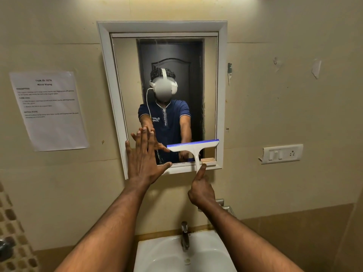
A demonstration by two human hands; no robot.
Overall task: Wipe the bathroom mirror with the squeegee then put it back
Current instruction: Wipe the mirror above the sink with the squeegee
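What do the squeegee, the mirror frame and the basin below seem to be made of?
Squeegee: likely white moulded plastic, smooth and matte, with a blue strip along the top edge, probably rubber.
Mirror frame: white and smooth with mitred corners; painted wood or plastic, hard to tell.
Basin: glossy white with soft reflections, probably glazed ceramic.

One white-framed mirror (221, 95) hung on the wall, and one white squeegee (193, 147) with a blue blade lay against its glass. Two bare hands were in view: one left hand (144, 156) and one right hand (201, 190). One printed sheet of paper (49, 110) was stuck to the wall. There was one white switch plate (281, 154), bearing one socket. Below sat one white washbasin (157, 256) with one metal tap (184, 236). One small pinkish box (207, 160) rested on the mirror's ledge.
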